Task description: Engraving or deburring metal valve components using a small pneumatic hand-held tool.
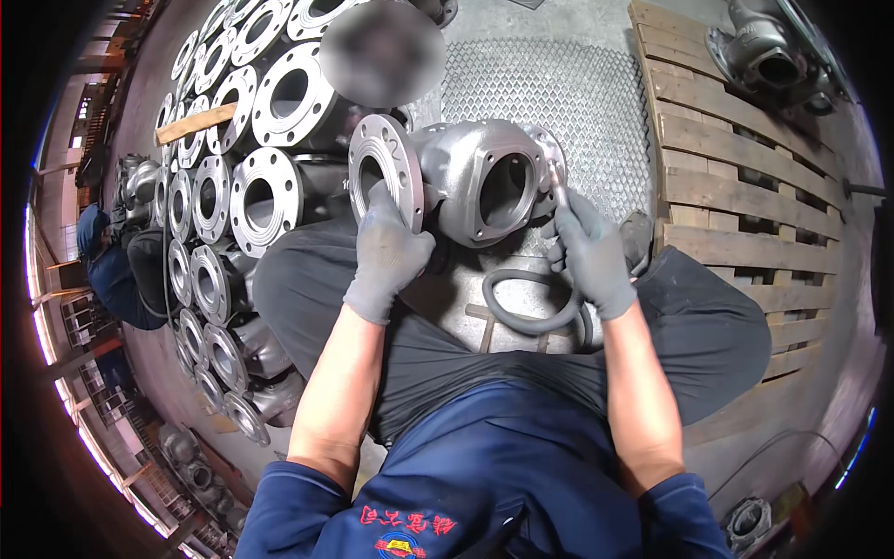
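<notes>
Between my knees lies a grey cast-metal valve body [453, 186], with a round side opening facing me and a flange at each end. My left hand [389, 247], in a grey glove, grips its left flange [406, 172], fingers reaching into the bore. My gloved right hand [596, 253] closes around a slim rod-like hand tool [559, 191]. The tool's tip is at the right flange [548, 149]; whether it touches cannot be made out. A thick dark hose [498, 321] loops below that hand; its join to the tool is hidden.
Many flanged castings [267, 202] are stacked at my left, with a wooden strip [196, 123] on them. Diamond-pattern metal mesh [582, 88] lies beyond the valve body. A wooden pallet [736, 158] is at the right, another casting [768, 56] behind it. Another person [116, 270] sits far left.
</notes>
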`<control>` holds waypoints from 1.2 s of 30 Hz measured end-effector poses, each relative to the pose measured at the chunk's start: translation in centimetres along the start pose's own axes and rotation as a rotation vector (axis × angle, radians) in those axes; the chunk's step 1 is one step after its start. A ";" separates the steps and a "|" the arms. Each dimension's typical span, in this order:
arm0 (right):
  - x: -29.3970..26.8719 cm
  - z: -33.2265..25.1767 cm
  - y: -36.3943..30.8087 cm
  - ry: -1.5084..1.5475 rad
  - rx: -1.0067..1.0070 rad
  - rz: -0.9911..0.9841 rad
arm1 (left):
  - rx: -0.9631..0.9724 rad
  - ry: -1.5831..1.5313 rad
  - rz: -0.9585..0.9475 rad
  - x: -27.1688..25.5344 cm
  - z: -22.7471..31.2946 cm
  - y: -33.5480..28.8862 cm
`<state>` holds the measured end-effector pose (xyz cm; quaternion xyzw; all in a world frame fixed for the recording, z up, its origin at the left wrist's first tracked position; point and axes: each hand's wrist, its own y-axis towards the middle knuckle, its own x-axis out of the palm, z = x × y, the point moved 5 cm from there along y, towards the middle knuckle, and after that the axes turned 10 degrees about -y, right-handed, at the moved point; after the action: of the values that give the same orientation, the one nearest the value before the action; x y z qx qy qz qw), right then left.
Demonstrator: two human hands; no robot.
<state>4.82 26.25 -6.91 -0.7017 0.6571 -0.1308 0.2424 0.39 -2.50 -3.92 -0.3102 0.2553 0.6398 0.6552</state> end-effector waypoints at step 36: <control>1.9 9.9 12.0 -0.153 0.030 0.145 | -0.299 -0.404 0.154 -2.2 -0.8 9.2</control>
<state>-0.34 25.82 -21.77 -0.6565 0.6838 -0.0688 0.3110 -8.83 -4.69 -3.56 -0.2492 0.0448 0.7675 0.5889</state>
